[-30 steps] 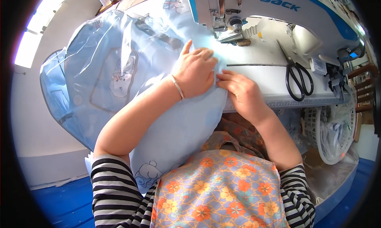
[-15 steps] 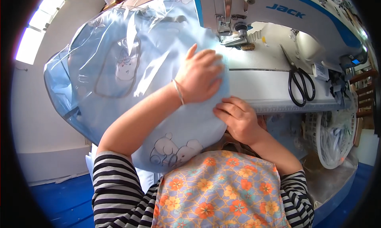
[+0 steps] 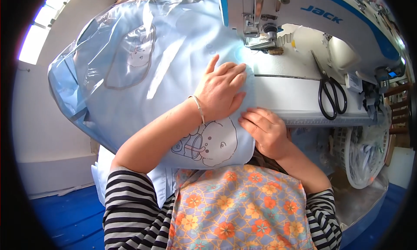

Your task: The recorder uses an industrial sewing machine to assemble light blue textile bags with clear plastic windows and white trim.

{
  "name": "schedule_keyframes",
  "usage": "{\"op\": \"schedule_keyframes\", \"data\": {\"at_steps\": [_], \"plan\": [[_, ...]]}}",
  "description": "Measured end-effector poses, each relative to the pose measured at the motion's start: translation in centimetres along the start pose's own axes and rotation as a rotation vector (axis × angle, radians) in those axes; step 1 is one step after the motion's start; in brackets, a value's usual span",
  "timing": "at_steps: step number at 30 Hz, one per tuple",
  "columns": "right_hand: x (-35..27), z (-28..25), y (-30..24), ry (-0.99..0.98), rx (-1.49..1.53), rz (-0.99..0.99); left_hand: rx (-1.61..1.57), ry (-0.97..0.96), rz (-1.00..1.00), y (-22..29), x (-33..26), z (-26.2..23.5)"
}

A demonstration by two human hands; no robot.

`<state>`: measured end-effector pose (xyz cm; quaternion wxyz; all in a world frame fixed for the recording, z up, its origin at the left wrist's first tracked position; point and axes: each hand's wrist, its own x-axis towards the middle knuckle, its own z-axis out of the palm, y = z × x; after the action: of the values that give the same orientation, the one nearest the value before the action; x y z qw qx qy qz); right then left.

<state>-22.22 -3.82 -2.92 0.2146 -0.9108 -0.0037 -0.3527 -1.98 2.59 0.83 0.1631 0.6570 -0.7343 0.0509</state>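
Observation:
A large light blue cloth with bear prints lies across the sewing table, and its right edge runs up to the needle area of a white and blue sewing machine. Clear, shiny plastic film covers its left part. My left hand lies on the cloth near that edge, palm down, fingers stretched, a bangle at the wrist. Lower down the same edge, my right hand pinches the cloth between thumb and fingers; the thumb is mostly hidden. A bear print shows below my left wrist.
Black-handled scissors lie on the white machine bed, right of the cloth. A white plastic basket with clear film in it stands below the table's right end. Dark scraps hang at the table's corner.
The cloth has shifted away from me toward the machine, and the lower bear print now shows more fully, farther up and right. My left hand has slid slightly nearer; my right stays about in place.

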Motion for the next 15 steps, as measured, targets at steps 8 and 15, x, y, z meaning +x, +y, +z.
{"op": "schedule_keyframes", "data": {"at_steps": [8, 15], "plan": [[2.0, -0.6, 0.6, -0.172, -0.118, 0.119, -0.130, -0.234, -0.032, 3.6, -8.3, -4.3], [3.3, -0.3, 1.6, -0.077, -0.165, 0.105, 0.267, -0.003, -0.257, -3.0, -16.4, -6.4]]}}
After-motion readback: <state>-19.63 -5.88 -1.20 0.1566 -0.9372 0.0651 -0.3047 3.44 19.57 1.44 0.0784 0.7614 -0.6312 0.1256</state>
